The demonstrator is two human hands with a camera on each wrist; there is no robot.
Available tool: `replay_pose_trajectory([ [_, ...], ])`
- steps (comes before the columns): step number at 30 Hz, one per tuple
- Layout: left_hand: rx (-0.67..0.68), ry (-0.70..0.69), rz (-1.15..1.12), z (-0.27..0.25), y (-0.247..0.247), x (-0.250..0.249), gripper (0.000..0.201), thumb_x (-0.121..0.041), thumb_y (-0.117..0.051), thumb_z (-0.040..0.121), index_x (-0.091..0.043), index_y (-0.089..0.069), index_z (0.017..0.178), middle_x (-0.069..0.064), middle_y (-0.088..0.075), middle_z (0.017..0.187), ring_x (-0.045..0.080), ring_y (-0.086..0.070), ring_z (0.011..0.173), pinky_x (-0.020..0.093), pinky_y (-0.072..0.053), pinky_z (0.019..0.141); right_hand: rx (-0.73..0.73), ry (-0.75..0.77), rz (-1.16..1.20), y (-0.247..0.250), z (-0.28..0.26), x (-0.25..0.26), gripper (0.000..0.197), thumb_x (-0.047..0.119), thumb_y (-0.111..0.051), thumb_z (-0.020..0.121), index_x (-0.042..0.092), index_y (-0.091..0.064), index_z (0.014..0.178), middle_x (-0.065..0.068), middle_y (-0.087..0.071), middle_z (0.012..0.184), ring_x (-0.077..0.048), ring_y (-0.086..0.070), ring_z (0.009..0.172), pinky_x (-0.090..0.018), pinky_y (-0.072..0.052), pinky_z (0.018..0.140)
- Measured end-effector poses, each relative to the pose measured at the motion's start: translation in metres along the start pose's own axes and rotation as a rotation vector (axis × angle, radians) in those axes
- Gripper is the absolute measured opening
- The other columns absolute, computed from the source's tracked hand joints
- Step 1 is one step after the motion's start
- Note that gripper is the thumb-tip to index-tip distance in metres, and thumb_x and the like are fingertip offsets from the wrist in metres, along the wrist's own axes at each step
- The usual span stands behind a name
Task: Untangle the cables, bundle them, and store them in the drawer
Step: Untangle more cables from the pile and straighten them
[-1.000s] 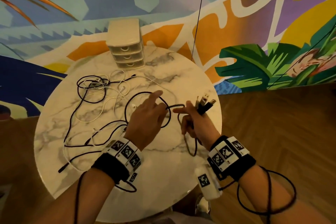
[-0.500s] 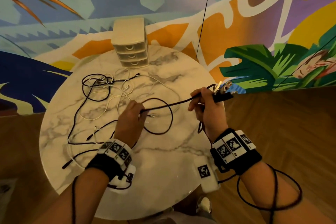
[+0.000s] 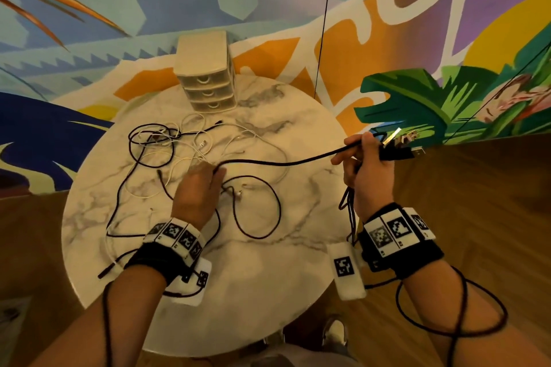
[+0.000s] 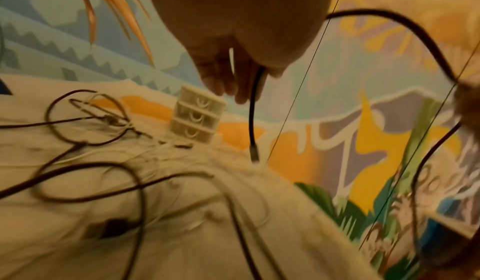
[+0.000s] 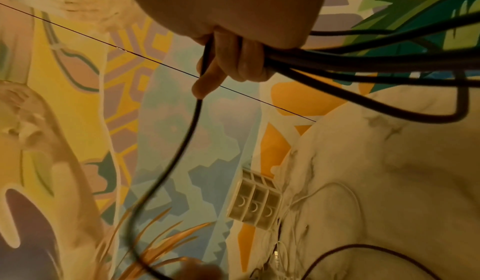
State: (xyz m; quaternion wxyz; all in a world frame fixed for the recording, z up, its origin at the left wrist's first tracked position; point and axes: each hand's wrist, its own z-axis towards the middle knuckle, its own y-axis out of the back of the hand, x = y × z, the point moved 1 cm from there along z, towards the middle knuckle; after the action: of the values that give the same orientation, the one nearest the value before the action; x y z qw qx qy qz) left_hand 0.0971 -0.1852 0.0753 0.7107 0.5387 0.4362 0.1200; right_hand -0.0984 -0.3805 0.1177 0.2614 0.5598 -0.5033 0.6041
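Note:
Black and white cables (image 3: 167,146) lie tangled on the round marble table (image 3: 268,292). My left hand (image 3: 213,171) pinches a black cable (image 3: 283,161) over the table's middle. In the left wrist view that cable (image 4: 253,110) hangs from my fingers with a plug at its end. My right hand (image 3: 354,152) grips the gathered strands of the same black cable past the table's right edge, with the USB plugs (image 3: 399,143) sticking out beyond it. The cable runs nearly straight between both hands. In the right wrist view several black strands (image 5: 337,62) pass through my fist. A beige three-drawer unit (image 3: 205,80) stands at the table's far edge, drawers closed.
A loose black loop (image 3: 259,205) lies in front of my left hand. A thin black line (image 3: 323,24) runs down the painted wall behind the table. Wooden floor (image 3: 477,217) lies to the right. Sensor leads trail from both wristbands.
My right hand has moved right and away, past the table edge, drawing the black cable out straight. My left hand went from pointing fingers to a pinch on the cable and shifted left.

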Motion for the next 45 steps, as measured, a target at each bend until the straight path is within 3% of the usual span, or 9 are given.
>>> replay_pose_trajectory([
  [4, -0.15, -0.054, -0.332, -0.005, 0.021, -0.037, 0.022, -0.013, -0.049, 0.095, -0.007, -0.066, 0.084, -0.002, -0.06, 0.07, 0.015, -0.054, 0.064, 0.021, -0.041, 0.062, -0.019, -0.012, -0.019, 0.01, -0.004, -0.003, 0.038, 0.027, -0.034, 0.103, 0.01, -0.055, 0.075, -0.008, -0.061, 0.054, -0.009, -0.027, 0.033, -0.015, -0.021, 0.037],
  [11, 0.468, 0.092, -0.356, -0.054, -0.023, -0.057, 0.041, -0.034, -0.049, 0.096, -0.014, -0.067, 0.065, 0.003, -0.065, 0.057, 0.007, -0.052, 0.048, 0.023, -0.045, 0.054, -0.068, -0.011, 0.003, 0.039, -0.003, 0.011, 0.038, 0.027, -0.034, 0.103, 0.008, -0.055, 0.077, -0.005, -0.061, 0.049, -0.007, -0.026, 0.031, -0.015, -0.02, 0.036],
  [16, 1.108, -0.122, 0.135, -0.106, -0.089, -0.064, 0.043, -0.057, -0.05, 0.088, -0.018, -0.068, 0.092, 0.003, -0.069, 0.095, 0.014, -0.061, 0.084, 0.031, -0.05, 0.08, -0.062, 0.01, -0.076, 0.074, -0.009, 0.028, 0.043, 0.028, -0.036, 0.102, 0.013, -0.06, 0.07, -0.006, -0.062, 0.05, -0.007, -0.031, 0.03, -0.016, -0.022, 0.036],
  [21, 0.65, -0.268, -0.18, -0.08, -0.089, -0.165, 0.053, -0.051, -0.06, 0.084, -0.024, -0.047, 0.127, -0.007, -0.05, 0.124, 0.003, -0.045, 0.083, 0.019, -0.036, 0.077, -0.05, 0.009, -0.222, 0.112, -0.022, 0.036, 0.045, 0.031, -0.037, 0.101, 0.022, -0.063, 0.066, -0.011, -0.067, 0.058, -0.01, -0.029, 0.034, -0.022, -0.019, 0.04],
  [28, 0.252, -0.467, -0.278, -0.066, -0.095, -0.281, 0.032, -0.045, -0.064, 0.082, -0.026, -0.043, 0.097, -0.007, -0.059, 0.081, 0.011, -0.055, 0.065, 0.028, -0.043, 0.057, -0.101, 0.027, -0.208, 0.164, -0.025, 0.062, 0.038, 0.027, -0.037, 0.101, 0.014, -0.06, 0.075, -0.007, -0.065, 0.058, -0.012, -0.029, 0.035, -0.02, -0.021, 0.037],
  [33, 0.354, -0.678, -0.155, -0.061, -0.121, -0.305, 0.029, -0.031, -0.051, 0.093, -0.024, -0.054, 0.121, 0.002, -0.068, 0.096, 0.023, -0.063, 0.082, 0.035, -0.049, 0.065, -0.083, 0.003, -0.229, 0.188, -0.024, 0.07, 0.039, 0.027, -0.037, 0.102, 0.009, -0.064, 0.079, -0.014, -0.061, 0.059, -0.013, -0.026, 0.037, -0.02, -0.019, 0.037],
  [37, 0.321, -0.535, -0.089, -0.053, -0.158, -0.278, 0.02, -0.03, -0.045, 0.096, -0.017, -0.059, 0.103, 0.008, -0.068, 0.089, 0.028, -0.062, 0.079, 0.031, -0.04, 0.06, -0.084, -0.025, -0.295, 0.21, -0.027, 0.071, 0.043, 0.029, -0.033, 0.103, 0.005, -0.067, 0.094, -0.016, -0.066, 0.064, -0.011, -0.026, 0.037, -0.019, -0.02, 0.037],
  [42, 0.806, -0.205, 0.204, -0.074, -0.217, -0.212, 0.026, -0.033, -0.045, 0.095, -0.02, -0.052, 0.116, 0.007, -0.064, 0.111, 0.028, -0.06, 0.097, 0.037, -0.049, 0.082, -0.135, 0.001, -0.231, 0.232, -0.029, 0.082, 0.048, 0.029, -0.03, 0.103, -0.001, -0.066, 0.091, -0.014, -0.064, 0.061, -0.009, -0.026, 0.032, -0.018, -0.021, 0.036],
  [45, 0.804, -0.267, 0.079, -0.086, -0.224, -0.213, 0.033, -0.027, -0.051, 0.094, -0.02, -0.051, 0.125, 0.001, -0.064, 0.107, 0.02, -0.061, 0.098, 0.032, -0.049, 0.085, -0.148, 0.029, -0.177, 0.235, -0.029, 0.086, 0.048, 0.028, -0.028, 0.103, 0.001, -0.065, 0.088, -0.011, -0.064, 0.058, -0.009, -0.026, 0.031, -0.017, -0.021, 0.035],
])
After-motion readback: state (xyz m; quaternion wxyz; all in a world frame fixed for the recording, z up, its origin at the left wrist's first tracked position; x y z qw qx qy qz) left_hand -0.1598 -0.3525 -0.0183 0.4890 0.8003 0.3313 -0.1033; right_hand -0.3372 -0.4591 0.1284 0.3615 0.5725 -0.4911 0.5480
